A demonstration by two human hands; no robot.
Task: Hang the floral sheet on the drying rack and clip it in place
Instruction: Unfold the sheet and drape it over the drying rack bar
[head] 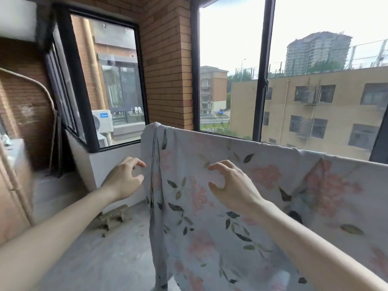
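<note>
The floral sheet (pixel 262 185), pale with pink flowers and dark leaves, hangs draped over a rail that runs from the middle of the view to the right edge; the rail itself is hidden under the cloth. My left hand (pixel 123 177) hovers beside the sheet's left hem with loosely curled fingers, holding nothing. In front of the cloth, a little to the right, my right hand (pixel 228 181) has its fingers and thumb spread in a loose curl, also holding nothing. No clip is in view.
Black-framed windows (pixel 260 80) stand right behind the sheet, with a brick pillar (pixel 165 59) between them. A small wooden stool (pixel 114 215) sits on the grey floor (pixel 94 259) at lower left. Blurred furniture fills the left edge.
</note>
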